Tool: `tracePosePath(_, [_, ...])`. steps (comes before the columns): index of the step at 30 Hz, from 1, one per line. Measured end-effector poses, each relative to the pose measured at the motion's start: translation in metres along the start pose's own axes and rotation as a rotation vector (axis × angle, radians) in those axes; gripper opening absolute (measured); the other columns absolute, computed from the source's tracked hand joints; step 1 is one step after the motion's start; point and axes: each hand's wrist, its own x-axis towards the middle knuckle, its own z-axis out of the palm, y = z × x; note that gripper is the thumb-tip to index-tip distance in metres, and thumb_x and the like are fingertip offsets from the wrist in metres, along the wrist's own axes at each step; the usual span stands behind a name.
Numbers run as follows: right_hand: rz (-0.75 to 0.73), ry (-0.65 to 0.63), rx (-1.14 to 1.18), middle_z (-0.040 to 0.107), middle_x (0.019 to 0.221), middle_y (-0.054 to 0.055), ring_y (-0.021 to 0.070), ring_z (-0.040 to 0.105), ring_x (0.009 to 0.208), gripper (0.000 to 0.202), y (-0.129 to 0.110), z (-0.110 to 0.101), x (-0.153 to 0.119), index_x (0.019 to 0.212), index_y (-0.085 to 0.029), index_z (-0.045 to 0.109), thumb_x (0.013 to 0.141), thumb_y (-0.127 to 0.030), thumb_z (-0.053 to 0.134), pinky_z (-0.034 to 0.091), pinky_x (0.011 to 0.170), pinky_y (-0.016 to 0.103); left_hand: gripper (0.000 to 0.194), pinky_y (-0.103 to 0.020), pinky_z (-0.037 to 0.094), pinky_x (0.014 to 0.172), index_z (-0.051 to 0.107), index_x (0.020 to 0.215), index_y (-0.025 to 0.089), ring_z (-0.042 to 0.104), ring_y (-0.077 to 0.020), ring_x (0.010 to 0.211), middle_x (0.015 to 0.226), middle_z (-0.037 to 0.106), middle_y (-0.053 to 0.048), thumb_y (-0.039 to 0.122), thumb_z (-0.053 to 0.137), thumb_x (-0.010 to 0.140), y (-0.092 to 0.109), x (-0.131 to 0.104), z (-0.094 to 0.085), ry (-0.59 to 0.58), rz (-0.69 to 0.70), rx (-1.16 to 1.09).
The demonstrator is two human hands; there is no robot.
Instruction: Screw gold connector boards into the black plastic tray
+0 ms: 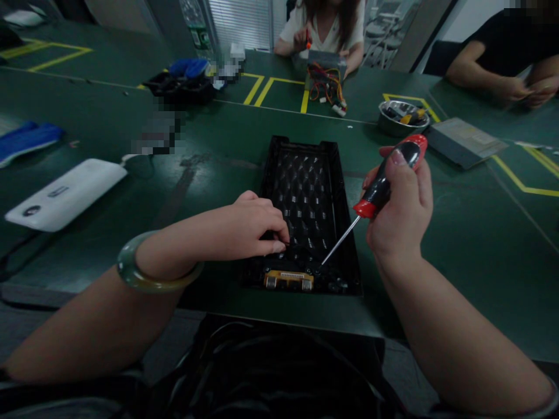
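Observation:
A black plastic panel (pixel 305 198) with a patterned inner face lies on the green table in front of me. At its near end sits a small yellow-brown circuit board (pixel 289 280) with metal ports. My right hand (pixel 399 198) grips a red and black screwdriver (pixel 374 185), its shaft slanting down to the panel just right of the board. My left hand (pixel 255 227) rests over the panel's left side, thumb and fingers closed together above the board; whatever they pinch is too small and dark to make out.
Left on the green table (pixel 209 186) are a white power bank (pixel 65 195) and blue gloves (pixel 30 141). Farther back stand a black tray (pixel 179 87) and a metal bowl (pixel 404 119) of tools, beside a grey metal plate (pixel 467 141). Two people sit opposite, one holding a wired metal box (pixel 325 73).

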Motion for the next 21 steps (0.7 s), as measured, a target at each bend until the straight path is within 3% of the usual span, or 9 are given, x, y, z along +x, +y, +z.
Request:
tracePosePath(4, [-0.024,0.004,0.016,0.059,0.069,-0.004,0.0117,0.050,0.056,0.026,0.000,0.000,0.001,0.095,-0.021,0.066,0.088,-0.045,0.071,0.046,0.059,0.030,0.011,-0.037,0.026,0.095,0.075,0.097,0.028,0.063,-0.0194,0.102,0.098,0.076,0.004,0.032,0.066,0.094,0.003,0.000,-0.001,0.034,-0.031,-0.010])
tracePosePath(11, [-0.091,-0.027,0.053,0.057,0.072,-0.003,0.0118,0.052,0.058,0.023,-0.004,0.002,-0.002,0.099,-0.022,0.066,0.090,-0.042,0.068,0.045,0.058,0.029,0.010,-0.037,0.028,0.092,0.070,0.099,0.025,0.060,-0.0179,0.098,0.098,0.072,0.003,0.027,0.068,0.090,0.025,-0.001,-0.006,0.247,-0.036,-0.057])
tracePosePath(13, [-0.110,-0.026,0.052,0.057,0.073,-0.003,0.0122,0.052,0.058,0.025,-0.008,0.004,-0.004,0.101,-0.022,0.065,0.091,-0.044,0.068,0.043,0.056,0.029,0.013,-0.037,0.028,0.092,0.073,0.105,0.028,0.060,-0.0178,0.101,0.100,0.072,0.003,0.031,0.070,0.093,0.033,0.001,-0.004,0.236,0.011,-0.088])
tracePosePath(16, [-0.135,0.000,0.043,0.065,0.093,0.002,0.0117,0.052,0.060,0.028,-0.013,0.007,-0.008,0.104,-0.023,0.063,0.090,-0.047,0.065,0.042,0.056,0.031,0.016,-0.038,0.026,0.092,0.077,0.107,0.032,0.059,-0.0177,0.102,0.100,0.073,0.003,0.042,0.072,0.095,0.041,0.005,0.001,0.167,0.086,-0.123])
tracePosePath(18, [-0.167,0.015,0.060,0.066,0.108,0.005,0.0107,0.051,0.060,0.028,-0.017,0.007,-0.010,0.105,-0.023,0.062,0.089,-0.046,0.064,0.041,0.056,0.032,0.019,-0.038,0.026,0.092,0.078,0.104,0.031,0.059,-0.0181,0.102,0.100,0.073,0.003,0.046,0.073,0.094,0.045,0.008,0.006,0.120,0.115,-0.138])
tracePosePath(21, [-0.224,0.004,0.117,0.064,0.111,0.007,0.0095,0.048,0.056,0.030,-0.020,0.009,-0.011,0.104,-0.022,0.062,0.085,-0.044,0.067,0.037,0.052,0.032,0.018,-0.039,0.026,0.092,0.080,0.102,0.029,0.058,-0.0194,0.102,0.099,0.073,0.001,0.044,0.072,0.095,0.047,0.012,0.012,0.088,0.121,-0.142])
